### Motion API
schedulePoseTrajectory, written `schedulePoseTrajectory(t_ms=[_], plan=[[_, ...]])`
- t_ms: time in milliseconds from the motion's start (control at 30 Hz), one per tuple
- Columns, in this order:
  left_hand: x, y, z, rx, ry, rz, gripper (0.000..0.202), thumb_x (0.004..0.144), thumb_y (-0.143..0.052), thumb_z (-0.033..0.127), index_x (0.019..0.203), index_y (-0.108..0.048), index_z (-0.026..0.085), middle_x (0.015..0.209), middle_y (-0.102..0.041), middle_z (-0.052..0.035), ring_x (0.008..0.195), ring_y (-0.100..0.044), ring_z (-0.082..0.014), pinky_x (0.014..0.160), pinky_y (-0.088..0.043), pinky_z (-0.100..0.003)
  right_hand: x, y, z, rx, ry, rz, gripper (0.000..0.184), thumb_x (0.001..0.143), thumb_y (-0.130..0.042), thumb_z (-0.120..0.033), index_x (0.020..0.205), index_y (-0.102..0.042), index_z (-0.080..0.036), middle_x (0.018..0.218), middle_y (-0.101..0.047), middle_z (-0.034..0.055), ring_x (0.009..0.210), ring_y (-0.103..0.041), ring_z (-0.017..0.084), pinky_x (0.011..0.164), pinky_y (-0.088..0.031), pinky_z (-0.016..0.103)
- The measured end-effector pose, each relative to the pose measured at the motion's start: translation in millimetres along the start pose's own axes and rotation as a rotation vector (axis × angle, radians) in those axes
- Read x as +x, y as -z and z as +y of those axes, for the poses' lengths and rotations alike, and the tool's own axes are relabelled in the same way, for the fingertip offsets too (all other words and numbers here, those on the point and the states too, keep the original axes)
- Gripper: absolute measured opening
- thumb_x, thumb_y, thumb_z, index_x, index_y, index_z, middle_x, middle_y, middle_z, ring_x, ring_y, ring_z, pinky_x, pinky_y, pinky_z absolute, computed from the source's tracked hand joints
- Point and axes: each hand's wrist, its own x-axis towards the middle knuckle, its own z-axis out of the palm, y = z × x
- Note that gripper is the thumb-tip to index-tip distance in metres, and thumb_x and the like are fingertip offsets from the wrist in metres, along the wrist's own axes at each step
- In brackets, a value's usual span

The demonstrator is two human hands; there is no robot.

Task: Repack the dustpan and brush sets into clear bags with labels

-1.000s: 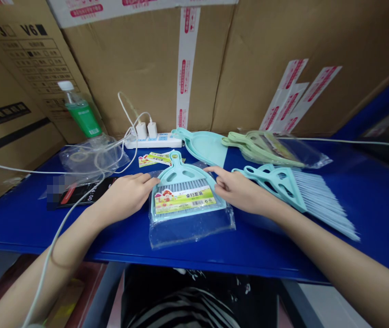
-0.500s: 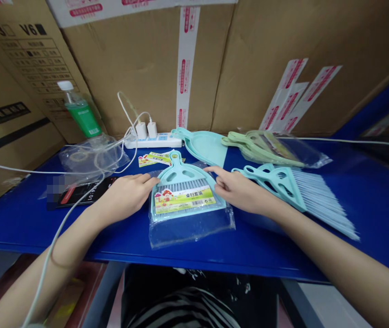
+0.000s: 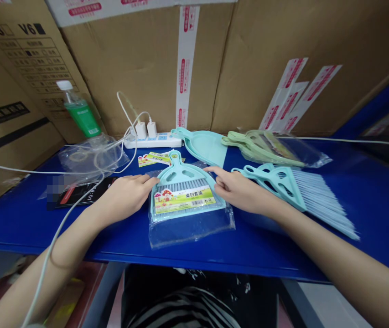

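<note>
A light-blue dustpan with a small grey-bristled brush nested in it, the dustpan set [image 3: 171,177], lies on the blue table in a clear plastic bag [image 3: 189,234]. Across its bristles is a yellow-green printed label card [image 3: 184,199]. My left hand [image 3: 133,193] rests against the set's left edge, fingers stretched and thumb hidden. At the right edge is my right hand [image 3: 237,187], index finger extended toward the handle side and the other fingers bent beside the pan. Neither hand visibly grips the set, which stays flat.
Right of my hand lie light-blue brushes [image 3: 320,196]. Behind are a blue dustpan [image 3: 206,146], a bagged green set [image 3: 259,148], label cards [image 3: 153,158] and a power strip [image 3: 167,141]. A phone [image 3: 86,193], bottle [image 3: 83,116] and white cable [image 3: 59,232] are left.
</note>
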Motion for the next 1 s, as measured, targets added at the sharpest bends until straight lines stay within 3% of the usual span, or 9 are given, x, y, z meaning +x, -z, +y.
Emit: schedulePoseTrajectory(t_ms=[600, 1000], plan=[[0.8, 0.8, 0.7, 0.021, 0.019, -0.084, 0.030, 0.094, -0.036, 0.017, 0.116, -0.057, 0.015, 0.104, -0.071, -0.0095, 0.091, -0.070, -0.0236, 0.077, -0.056, -0.034, -0.7, 1.1, 0.3, 0.001, 0.009, -0.023, 0.059, 0.082, -0.035, -0.016, 0.139, -0.043, -0.004, 0.053, -0.049, -0.0038, 0.047, -0.042, 0.015, 0.052, -0.033, 0.029], [0.4, -0.1, -0.1, 0.015, 0.021, -0.069, 0.031, 0.093, -0.035, 0.017, 0.114, -0.057, 0.016, 0.102, -0.071, -0.0095, 0.088, -0.070, -0.0222, 0.074, -0.056, -0.033, 0.4, -0.9, 3.9, -0.003, 0.027, -0.018, 0.059, 0.082, -0.035, -0.018, 0.139, -0.041, -0.005, 0.051, -0.048, -0.0039, 0.046, -0.043, 0.016, 0.049, -0.032, 0.028]])
